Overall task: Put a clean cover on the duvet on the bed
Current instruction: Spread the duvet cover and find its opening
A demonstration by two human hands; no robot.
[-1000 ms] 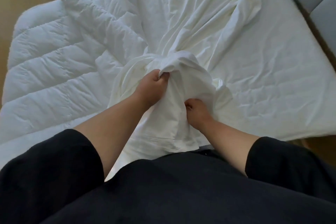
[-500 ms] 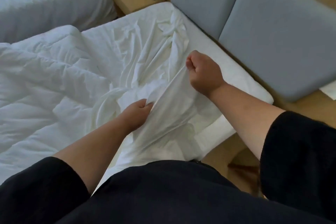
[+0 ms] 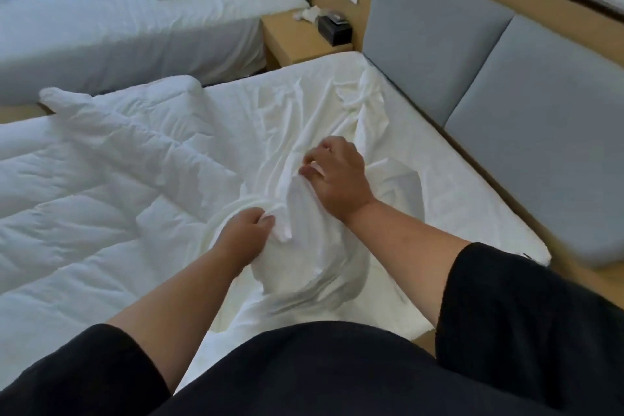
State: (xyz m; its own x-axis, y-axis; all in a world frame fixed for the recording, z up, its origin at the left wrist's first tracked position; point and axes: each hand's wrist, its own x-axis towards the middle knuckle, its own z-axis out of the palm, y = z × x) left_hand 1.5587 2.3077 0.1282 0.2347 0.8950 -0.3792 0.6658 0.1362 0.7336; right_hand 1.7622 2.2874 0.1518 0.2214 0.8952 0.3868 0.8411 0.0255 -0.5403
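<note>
Right hand [image 3: 337, 179] has dropped from its raised fist, fingers now loosely pinching the duvet cover [image 3: 304, 267], left hand [image 3: 248, 236] still clenching a bunched fold of it.

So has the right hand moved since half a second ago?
Yes. The right hand has come down from its raised position onto the white fabric cover, away from the grey padded headboard, its fist now loosened.

Counting 2 hands [image 3: 248, 236] working, 2 beds [image 3: 456, 199] showing, 1 duvet [image 3: 84, 186] & 1 cover [image 3: 304, 132] lying beside it, 1 nightstand [image 3: 297, 40] sitting btwn beds, 2 grey headboard panels [image 3: 425, 54].
</note>
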